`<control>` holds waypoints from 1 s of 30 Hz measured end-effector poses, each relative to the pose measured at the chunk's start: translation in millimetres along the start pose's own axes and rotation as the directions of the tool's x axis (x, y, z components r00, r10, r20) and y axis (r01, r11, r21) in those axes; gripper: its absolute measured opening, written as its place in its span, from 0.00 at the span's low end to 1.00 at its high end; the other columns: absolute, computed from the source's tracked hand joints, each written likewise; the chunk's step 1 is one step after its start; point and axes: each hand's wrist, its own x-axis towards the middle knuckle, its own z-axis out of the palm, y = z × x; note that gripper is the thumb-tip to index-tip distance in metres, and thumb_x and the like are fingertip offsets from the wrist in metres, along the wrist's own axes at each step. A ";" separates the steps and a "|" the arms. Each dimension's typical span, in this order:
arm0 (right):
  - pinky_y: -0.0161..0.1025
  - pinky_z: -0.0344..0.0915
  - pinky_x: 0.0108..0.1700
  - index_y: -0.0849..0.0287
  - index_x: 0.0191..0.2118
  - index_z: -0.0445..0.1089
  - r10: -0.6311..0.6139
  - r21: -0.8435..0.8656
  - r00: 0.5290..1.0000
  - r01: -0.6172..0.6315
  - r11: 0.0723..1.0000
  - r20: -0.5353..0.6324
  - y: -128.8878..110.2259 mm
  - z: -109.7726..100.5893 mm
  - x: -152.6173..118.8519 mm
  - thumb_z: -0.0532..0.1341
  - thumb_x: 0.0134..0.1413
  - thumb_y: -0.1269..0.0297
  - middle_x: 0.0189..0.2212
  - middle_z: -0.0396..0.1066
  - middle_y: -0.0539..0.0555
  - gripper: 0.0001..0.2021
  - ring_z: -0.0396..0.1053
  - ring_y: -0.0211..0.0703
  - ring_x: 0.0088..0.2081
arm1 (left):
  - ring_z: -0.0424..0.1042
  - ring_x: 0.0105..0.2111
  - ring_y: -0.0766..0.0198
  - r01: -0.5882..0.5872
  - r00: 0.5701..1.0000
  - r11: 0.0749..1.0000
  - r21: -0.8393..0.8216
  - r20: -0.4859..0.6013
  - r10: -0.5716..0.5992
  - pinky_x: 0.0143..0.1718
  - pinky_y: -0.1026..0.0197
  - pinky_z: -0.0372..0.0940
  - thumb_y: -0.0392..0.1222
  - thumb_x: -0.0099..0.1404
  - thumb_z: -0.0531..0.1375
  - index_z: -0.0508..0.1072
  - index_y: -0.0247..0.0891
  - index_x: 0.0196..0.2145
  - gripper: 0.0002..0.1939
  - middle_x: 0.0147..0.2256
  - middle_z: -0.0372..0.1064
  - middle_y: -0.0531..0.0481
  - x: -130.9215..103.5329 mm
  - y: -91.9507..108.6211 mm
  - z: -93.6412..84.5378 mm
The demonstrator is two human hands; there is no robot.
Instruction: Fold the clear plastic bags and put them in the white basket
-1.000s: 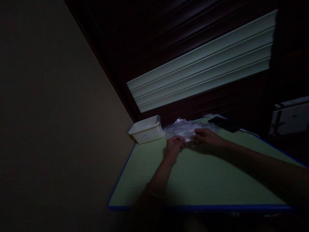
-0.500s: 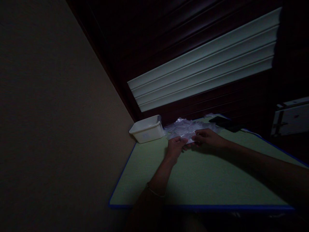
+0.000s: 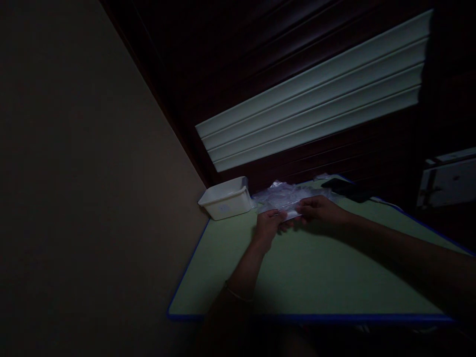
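Note:
Between my two hands is a small clear plastic bag (image 3: 292,212), its film shiny in the dim light. My left hand (image 3: 268,223) pinches its left side with thumb and fingers. On the other side, my right hand (image 3: 319,209) grips the right edge, fingers closed. Just behind them a heap of clear plastic bags (image 3: 277,192) lies spread on the table. Whether anything is inside the held bag is too dark to make out.
A white plastic bin (image 3: 230,204) stands at the table's back left, beside the wall (image 3: 111,198). Dark flat objects (image 3: 347,189) and a white cable (image 3: 385,202) lie at the back right. The green tabletop (image 3: 316,277) has a blue edge.
My hands stay in nearly the same place. The right fingers have shifted slightly on the bag, and more of its shiny film shows between the hands.

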 end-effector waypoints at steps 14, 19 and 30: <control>0.35 0.56 0.21 0.60 0.25 0.70 0.039 0.001 0.997 -0.039 0.999 0.066 3.4 6.2 -3.6 0.64 0.49 0.51 0.21 0.71 0.53 0.16 0.62 0.35 0.19 | 0.69 0.21 0.68 -0.019 1.000 0.999 0.036 -0.006 0.019 0.21 0.67 0.59 0.54 0.49 0.69 0.77 0.31 0.36 0.23 0.27 0.74 0.45 -2.6 -1.2 5.3; 0.35 0.55 0.21 0.61 0.25 0.70 0.033 0.002 0.998 -0.033 0.999 0.050 1.0 7.7 -5.7 0.64 0.49 0.52 0.21 0.71 0.54 0.16 0.62 0.35 0.19 | 0.65 0.18 0.69 -0.038 0.997 0.998 0.054 -0.068 0.041 0.19 0.67 0.56 0.52 0.50 0.68 0.78 0.31 0.34 0.21 0.23 0.72 0.47 -0.1 -2.2 3.6; 0.34 0.56 0.23 0.62 0.33 0.71 0.024 -0.088 1.000 -0.023 0.996 0.010 -0.7 4.2 -3.1 0.65 0.48 0.50 0.21 0.71 0.53 0.18 0.65 0.36 0.21 | 0.62 0.17 0.71 -0.055 0.993 0.996 0.069 -0.102 0.062 0.18 0.67 0.55 0.51 0.46 0.70 0.79 0.31 0.31 0.20 0.20 0.68 0.52 -0.5 -2.1 7.4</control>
